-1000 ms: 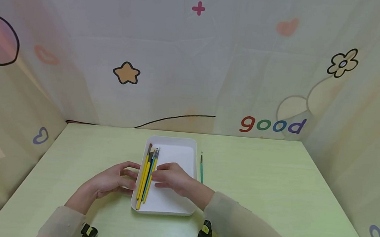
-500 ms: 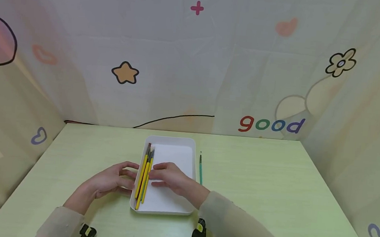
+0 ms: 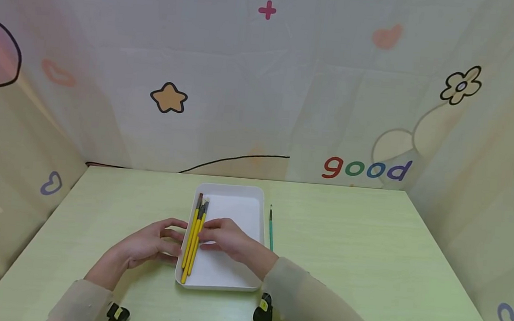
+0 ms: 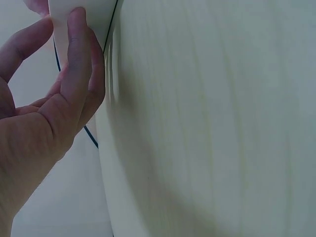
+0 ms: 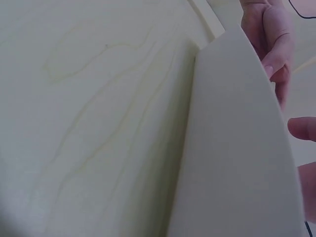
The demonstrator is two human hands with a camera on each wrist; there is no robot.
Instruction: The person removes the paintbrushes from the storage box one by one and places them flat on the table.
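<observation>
A white tray (image 3: 228,275) lies on the table, with several paintbrushes (image 3: 190,249) with yellow handles lined up lengthwise along its left wall, bristles toward the far end. My left hand (image 3: 153,243) rests at the tray's left side, fingers spread and lightly bent; in the left wrist view its fingertips are right at the tray wall (image 4: 98,17). Inside the tray my right hand (image 3: 229,239) has its bent fingertips against the right side of the brush bundle. From the right wrist, the tray's wall (image 5: 232,148) covers most of that hand.
A teal-handled paintbrush (image 3: 271,228) lies on the table just right of the tray, its lower end hidden behind the right forearm. Behind the pale table (image 3: 347,229) hangs a printed curtain (image 3: 227,76).
My right hand has moved a little left, and the brushes have shifted with it into a tighter bundle by the left wall. A blue handle seen earlier is now hidden. My left hand stays put.
</observation>
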